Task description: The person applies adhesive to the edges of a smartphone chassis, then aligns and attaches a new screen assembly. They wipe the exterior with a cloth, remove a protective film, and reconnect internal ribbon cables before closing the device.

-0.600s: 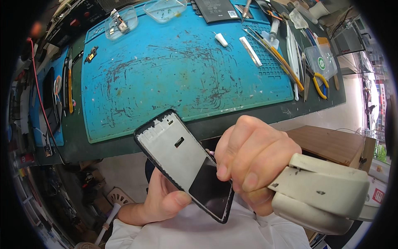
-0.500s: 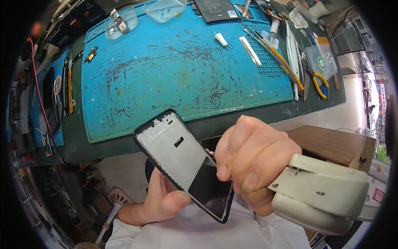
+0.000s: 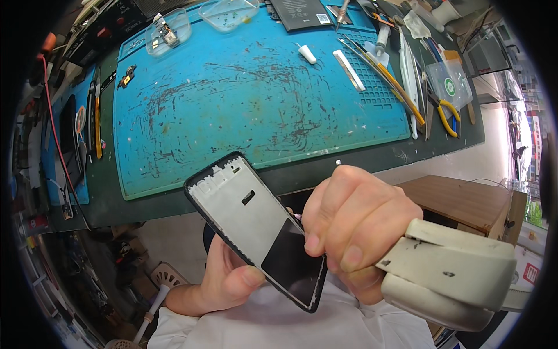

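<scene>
The left hand (image 3: 229, 282) is clamped on the left long edge of a tilted phone frame (image 3: 247, 221), held at the near edge of the table (image 3: 104, 212), its upper end overlapping the blue mat (image 3: 232, 116) in view. The right hand (image 3: 360, 227) is clenched around the narrow end of a beige device (image 3: 453, 276), at the frame's right edge. Beyond, the mat's broad, scratched middle extends toward a transparent tray (image 3: 210, 17).

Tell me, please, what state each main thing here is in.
Black-rimmed, rectangular grey phone frame: held tilted
Left hand: gripping the frame's edge
Right hand: fingers curled, palm hidden
Rounded cream device: dark-marked
Flat blue rectangular mat: scratched
Clear plastic tray, upper left: open, holding parts
Yellow-handled metal pliers: handles apart
</scene>
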Motion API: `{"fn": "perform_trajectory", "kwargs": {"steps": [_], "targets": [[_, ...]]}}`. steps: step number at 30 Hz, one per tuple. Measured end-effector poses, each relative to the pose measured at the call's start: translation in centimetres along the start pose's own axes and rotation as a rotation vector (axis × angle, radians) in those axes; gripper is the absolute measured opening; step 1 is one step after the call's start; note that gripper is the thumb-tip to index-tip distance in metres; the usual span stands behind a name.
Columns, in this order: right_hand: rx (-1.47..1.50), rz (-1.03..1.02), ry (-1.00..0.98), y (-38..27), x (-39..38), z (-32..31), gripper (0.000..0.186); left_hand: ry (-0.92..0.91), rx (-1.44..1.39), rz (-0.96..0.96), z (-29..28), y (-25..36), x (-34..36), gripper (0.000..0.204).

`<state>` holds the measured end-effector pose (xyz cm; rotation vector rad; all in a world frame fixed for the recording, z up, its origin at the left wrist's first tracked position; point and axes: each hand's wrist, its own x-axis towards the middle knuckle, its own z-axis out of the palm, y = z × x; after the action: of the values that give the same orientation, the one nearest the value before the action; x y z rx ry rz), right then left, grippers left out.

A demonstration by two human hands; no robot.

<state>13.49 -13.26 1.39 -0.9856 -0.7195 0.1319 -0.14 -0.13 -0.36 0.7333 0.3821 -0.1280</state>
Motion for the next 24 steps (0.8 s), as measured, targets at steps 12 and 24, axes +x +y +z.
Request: {"fn": "perform_trajectory", "kwargs": {"steps": [12,24], "targets": [[-0.019,0.071,-0.184,-0.6,0.2,-1.4,0.017,0.01,-0.008,0.004,0.2,0.1,0.0,0.087],[-0.018,0.073,-0.174,-0.8,-0.1,-1.4,0.017,0.04,-0.001,0.012,0.2,-0.4,-0.2,0.087]]}}
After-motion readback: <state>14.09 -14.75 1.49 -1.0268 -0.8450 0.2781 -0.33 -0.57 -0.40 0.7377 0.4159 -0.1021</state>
